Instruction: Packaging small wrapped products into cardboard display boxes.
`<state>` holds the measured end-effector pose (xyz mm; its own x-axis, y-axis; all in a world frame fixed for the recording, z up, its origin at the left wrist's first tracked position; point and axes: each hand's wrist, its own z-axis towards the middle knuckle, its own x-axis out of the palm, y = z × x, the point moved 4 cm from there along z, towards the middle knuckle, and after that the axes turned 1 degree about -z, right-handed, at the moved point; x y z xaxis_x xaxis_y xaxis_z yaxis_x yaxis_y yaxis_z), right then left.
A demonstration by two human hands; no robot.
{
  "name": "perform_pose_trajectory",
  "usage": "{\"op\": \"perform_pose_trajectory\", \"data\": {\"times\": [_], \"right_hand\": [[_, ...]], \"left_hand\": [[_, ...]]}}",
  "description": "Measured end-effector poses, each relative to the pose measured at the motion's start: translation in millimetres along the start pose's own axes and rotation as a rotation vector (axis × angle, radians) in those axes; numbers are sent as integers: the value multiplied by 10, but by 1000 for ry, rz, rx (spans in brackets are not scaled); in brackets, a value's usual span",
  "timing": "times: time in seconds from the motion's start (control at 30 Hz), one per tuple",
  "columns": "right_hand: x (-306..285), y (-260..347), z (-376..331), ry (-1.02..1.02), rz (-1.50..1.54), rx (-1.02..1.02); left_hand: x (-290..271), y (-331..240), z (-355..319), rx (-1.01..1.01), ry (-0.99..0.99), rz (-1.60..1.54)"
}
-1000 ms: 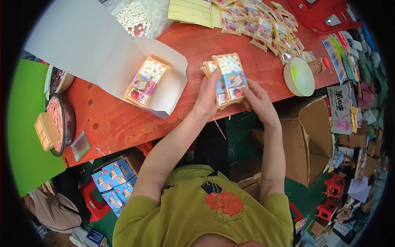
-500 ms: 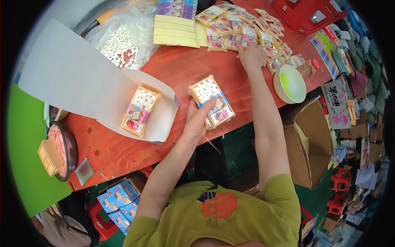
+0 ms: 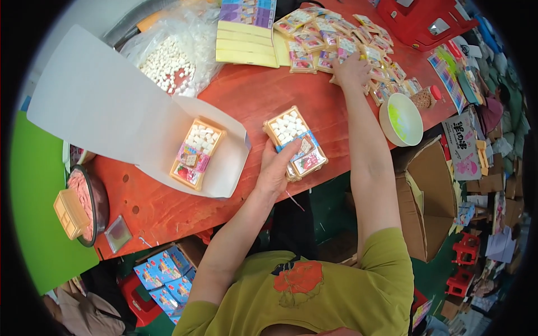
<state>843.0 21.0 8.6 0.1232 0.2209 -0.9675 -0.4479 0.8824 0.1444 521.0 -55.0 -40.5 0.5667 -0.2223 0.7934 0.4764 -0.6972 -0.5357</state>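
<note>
Left hand [image 3: 273, 169] wrapped round packs [image 3: 300, 133] | right hand [image 3: 353, 73] partly spread at pack pile [image 3: 329, 40] ahead, hold unclear | seemingly picking; calls for pinch

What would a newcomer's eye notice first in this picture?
The eye would probably fall first on the open white box, left on the red table, with a pack inside. Near the table's front edge, the left hand holds a similar pack. Farther back, the right hand is at a heap of packs.
</note>
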Motion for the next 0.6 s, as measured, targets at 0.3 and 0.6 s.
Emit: {"op": "perform_pose_trajectory", "data": {"times": [0.3, 0.6], "right_hand": [[-697, -396, -1982, 494, 1095, -606], [-954, -751, -2971, 349, 791, -589]], "left_hand": [[-89, 61, -56, 71, 17, -57], [0, 283, -213, 148, 53, 5]]}}
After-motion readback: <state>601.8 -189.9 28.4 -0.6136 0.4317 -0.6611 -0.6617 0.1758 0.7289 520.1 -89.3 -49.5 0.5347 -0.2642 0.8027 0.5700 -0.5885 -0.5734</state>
